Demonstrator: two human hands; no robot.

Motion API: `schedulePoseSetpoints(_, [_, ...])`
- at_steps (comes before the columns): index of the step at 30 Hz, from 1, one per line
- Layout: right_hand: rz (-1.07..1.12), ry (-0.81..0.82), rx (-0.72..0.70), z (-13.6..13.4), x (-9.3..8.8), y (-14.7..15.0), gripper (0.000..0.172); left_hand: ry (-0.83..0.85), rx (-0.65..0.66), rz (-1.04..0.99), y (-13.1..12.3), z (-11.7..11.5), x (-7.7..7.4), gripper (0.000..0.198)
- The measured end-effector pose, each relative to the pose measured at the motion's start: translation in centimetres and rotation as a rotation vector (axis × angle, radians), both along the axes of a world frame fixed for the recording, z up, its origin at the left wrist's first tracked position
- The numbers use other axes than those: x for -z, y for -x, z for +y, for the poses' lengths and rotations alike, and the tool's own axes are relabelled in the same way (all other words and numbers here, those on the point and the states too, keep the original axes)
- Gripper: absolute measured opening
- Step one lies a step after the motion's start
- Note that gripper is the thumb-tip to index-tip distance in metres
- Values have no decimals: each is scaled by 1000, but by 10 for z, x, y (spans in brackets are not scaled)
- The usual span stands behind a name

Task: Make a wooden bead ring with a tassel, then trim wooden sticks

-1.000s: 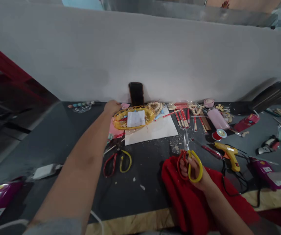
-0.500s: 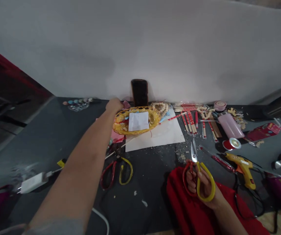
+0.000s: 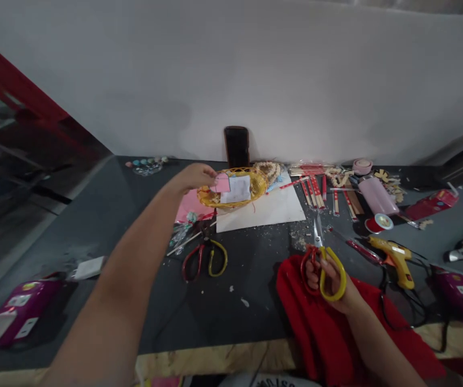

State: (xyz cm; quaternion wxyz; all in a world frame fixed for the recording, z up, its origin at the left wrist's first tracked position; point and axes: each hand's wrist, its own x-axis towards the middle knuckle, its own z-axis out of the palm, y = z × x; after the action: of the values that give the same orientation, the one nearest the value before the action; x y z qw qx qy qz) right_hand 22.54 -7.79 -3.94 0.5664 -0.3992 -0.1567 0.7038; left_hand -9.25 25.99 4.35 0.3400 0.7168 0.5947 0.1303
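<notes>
Over the left end of a yellow woven basket (image 3: 259, 189), my left hand (image 3: 195, 177) pinches a small pink paper piece (image 3: 222, 183) with dark lines on it. A folded white paper (image 3: 237, 189) lies in the basket. Under the basket's left side shows a pink sheet (image 3: 189, 207). My right hand (image 3: 330, 279) holds scissors (image 3: 318, 236) with one red and one yellow handle, blades pointing away from me. The hand rests above a red cloth (image 3: 308, 322). A second pair of scissors (image 3: 205, 260) lies on the dark table, left of centre.
A phone (image 3: 237, 148) leans on the wall behind the basket. A white sheet (image 3: 283, 212) lies under it. To the right are chopsticks in red wrappers (image 3: 316, 192), a pink bottle (image 3: 377, 196), a red spool (image 3: 378, 222) and a yellow glue gun (image 3: 395, 258). A purple box (image 3: 26, 306) stands left.
My left hand has come back from behind the basket's left end, bringing the pink paper piece over the basket. My right hand still grips the scissors. The view has shifted.
</notes>
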Motion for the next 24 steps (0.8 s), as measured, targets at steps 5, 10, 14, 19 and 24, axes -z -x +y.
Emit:
schedulePoseSetpoints(5, [-14, -25, 7, 2, -1, 1, 45, -136, 126, 387, -32, -23, 2, 35])
schedulePoseSetpoints(10, [4, -39, -5, 4, -6, 4, 50, -328, 129, 620, -55, -39, -20, 52])
schedulePoseSetpoints(14, [11, -41, 41, 6, -6, 6, 52, -501, 225, 537, -101, -61, -29, 44])
schedulePoseSetpoints(19, [27, -63, 136, 7, -5, 9, 57, -467, 480, 358, -188, -82, -5, 39])
schedulePoseSetpoints(24, [61, -25, 177, 10, -4, 8, 60, -428, 546, 461, -254, -78, 27, 37])
